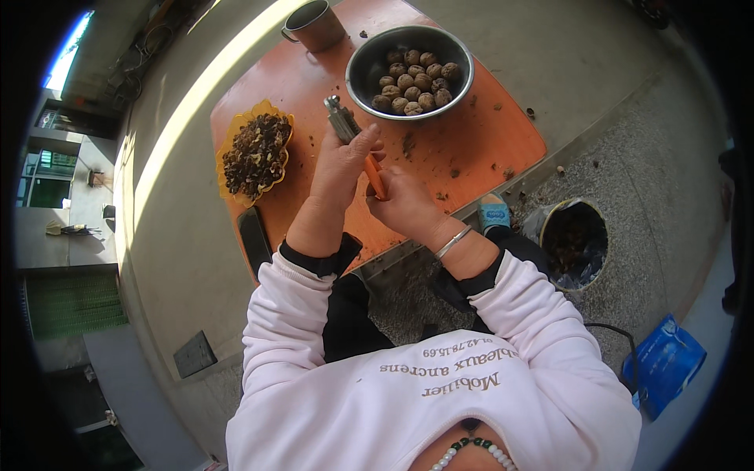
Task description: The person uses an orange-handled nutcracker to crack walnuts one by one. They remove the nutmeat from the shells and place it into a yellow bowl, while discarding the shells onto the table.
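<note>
Over the orange table (471, 141), my left hand (344, 162) is closed around the upper part of an orange-handled plier-type nutcracker (376, 176), its ridged metal head pointing away from me. My right hand (405, 201) grips the orange handle end. Whether a nut sits in the jaws is hidden by my left fingers. Beyond my hands stands a stainless steel bowl (351, 85) with several whole walnuts (415, 82) in it. Left of my left hand, a yellow scalloped dish (224, 182) is heaped with walnut kernels (256, 156).
A metal mug (324, 29) stands at the table's far edge. A dark smartphone (253, 238) lies near my left forearm. Shell bits (407, 144) are scattered over the tabletop. On the floor at right are a lined waste bin (574, 244) and a blue bag (665, 365).
</note>
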`<state>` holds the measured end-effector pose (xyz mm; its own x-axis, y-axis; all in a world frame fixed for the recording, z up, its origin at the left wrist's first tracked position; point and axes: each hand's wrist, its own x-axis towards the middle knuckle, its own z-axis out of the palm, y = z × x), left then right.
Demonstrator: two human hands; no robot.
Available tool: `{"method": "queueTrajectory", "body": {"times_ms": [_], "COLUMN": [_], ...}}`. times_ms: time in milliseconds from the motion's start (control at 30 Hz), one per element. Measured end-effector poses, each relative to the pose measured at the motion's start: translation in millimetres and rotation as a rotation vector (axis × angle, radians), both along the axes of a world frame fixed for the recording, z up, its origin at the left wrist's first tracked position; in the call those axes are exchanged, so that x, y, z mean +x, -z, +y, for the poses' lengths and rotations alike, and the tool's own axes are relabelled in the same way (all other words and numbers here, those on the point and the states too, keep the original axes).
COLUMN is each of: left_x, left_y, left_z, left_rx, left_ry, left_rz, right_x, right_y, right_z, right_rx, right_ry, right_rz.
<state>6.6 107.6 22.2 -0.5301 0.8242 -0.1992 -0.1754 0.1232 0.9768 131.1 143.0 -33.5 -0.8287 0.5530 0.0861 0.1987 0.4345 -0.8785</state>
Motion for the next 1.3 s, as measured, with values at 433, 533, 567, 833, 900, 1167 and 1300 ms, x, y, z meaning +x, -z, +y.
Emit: {"method": "queueTrajectory", "body": {"times_ms": [433,533,567,833,900,1167,1300], "left_x": [-91.7,-91.6,-93.7,-101.2,-99.9,-97.4,-67.8], "left_y": [36.5,41.1,37.9,46.3,51.6,-10.8,-27.4], "left_z": [153.8,165.5,167.3,166.5,168.0,114.2,18.7], "left_rx": [-0.461,-0.466,-0.514,-0.486,-0.527,-0.395,-0.021], "left_ry": [0.920,1.011,1.004,0.942,0.879,0.361,0.162], "left_rz": [1.193,1.290,1.183,1.031,0.886,0.813,0.299], "right_x": [32.5,31.3,31.0,40.3,39.6,30.4,26.1], "right_y": [-24.0,-23.3,-24.4,-34.9,-34.2,-25.7,-26.6], "right_z": [49.0,50.4,50.7,50.0,49.0,43.6,35.9], "right_rx": [-0.692,-0.720,-0.706,-0.916,-0.851,-0.866,-0.838], "right_ry": [0.019,0.031,0.026,-0.145,-0.177,-0.228,-0.257], "right_rz": [0.358,0.410,0.419,0.367,0.365,0.287,0.220]}}
